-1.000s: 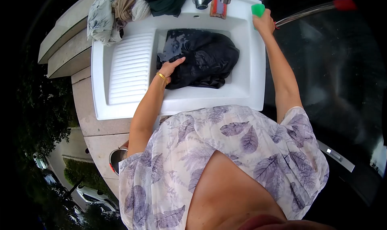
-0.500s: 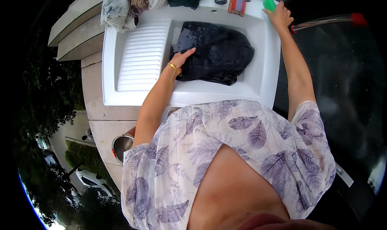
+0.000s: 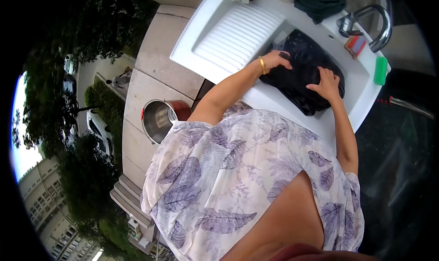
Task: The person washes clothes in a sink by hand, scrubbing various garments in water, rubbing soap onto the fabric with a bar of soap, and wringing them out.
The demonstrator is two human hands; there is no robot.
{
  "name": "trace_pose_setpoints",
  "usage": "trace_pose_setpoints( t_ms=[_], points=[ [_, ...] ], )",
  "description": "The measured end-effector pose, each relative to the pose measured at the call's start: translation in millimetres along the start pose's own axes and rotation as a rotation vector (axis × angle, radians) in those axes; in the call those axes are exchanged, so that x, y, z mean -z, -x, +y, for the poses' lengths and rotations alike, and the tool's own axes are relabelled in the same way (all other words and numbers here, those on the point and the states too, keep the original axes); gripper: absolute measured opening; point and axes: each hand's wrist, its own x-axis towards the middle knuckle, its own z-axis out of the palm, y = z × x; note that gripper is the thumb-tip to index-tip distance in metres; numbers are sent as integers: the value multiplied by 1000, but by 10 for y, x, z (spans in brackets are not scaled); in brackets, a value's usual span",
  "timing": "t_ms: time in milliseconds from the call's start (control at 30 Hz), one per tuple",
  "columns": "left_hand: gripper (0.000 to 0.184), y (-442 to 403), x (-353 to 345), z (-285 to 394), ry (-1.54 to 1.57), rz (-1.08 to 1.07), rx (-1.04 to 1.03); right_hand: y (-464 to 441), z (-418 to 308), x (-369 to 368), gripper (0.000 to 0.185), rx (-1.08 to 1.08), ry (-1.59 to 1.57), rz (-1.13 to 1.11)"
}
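Note:
A wet black garment point(image 3: 302, 94) lies bunched in the basin of the white sink point(image 3: 361, 119), with some water around its far side. My left hand point(image 3: 277, 60), wearing a gold bracelet, grips the garment's left part, a dark fold showing between thumb and fingers. On its right part, my right hand point(image 3: 327, 84) has bent fingers and thumb closed on the cloth. A green block point(image 3: 380, 70), resembling a bar of soap, rests on the sink's right rim, apart from my right hand.
The ribbed washboard point(image 3: 240, 34) is left of the basin. A chrome faucet point(image 3: 383, 25) and a red packet point(image 3: 355, 47) are at the back rim, near a dark green cloth point(image 3: 320, 5) and other clothes. A metal bucket point(image 3: 157, 121) stands lower left on the paving.
My right hand has let go of the green block on the rim and moved onto the black garment. My left hand stays on the garment. The view has turned and shifted.

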Motion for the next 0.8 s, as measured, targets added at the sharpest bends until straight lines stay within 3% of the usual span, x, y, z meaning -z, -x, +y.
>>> trace_pose_setpoints(
  t_ms=[67,133,200,300,367,400,533,667,733,800],
  points=[
    [18,47,6,53,-48,22,-15,-13,24,-35,76,28,-39,38],
    [16,-120,111,-117,-65,124,-108,-35,-59,24,68,-104,-162,-67],
    [17,-259,179,-207,27,115,-212,-93,152,-256,53,-36,-221,97],
    [19,-284,130,-111,23,231,-212,-101,186,-217,38,-168,-673,121],
    [19,-366,116,-113,34,252,-210,-120,167,-247,34,-236,-1157,165],
    [20,-406,107,-106,39,262,-209,-128,155,-275,33,-270,-1399,185],
    [25,-541,-30,-95,52,418,-336,-176,31,-453,31,-271,-1893,216],
    [35,-420,-408,-17,-210,632,-491,-193,-170,-394,40,-670,-2248,209],
    [35,-230,-711,94,-241,616,-519,-169,-421,-125,43,-677,-2210,287],
    [32,-3,-1171,129,-464,575,-724,-290,-275,-380,49,-619,-2224,382]
  ],
)
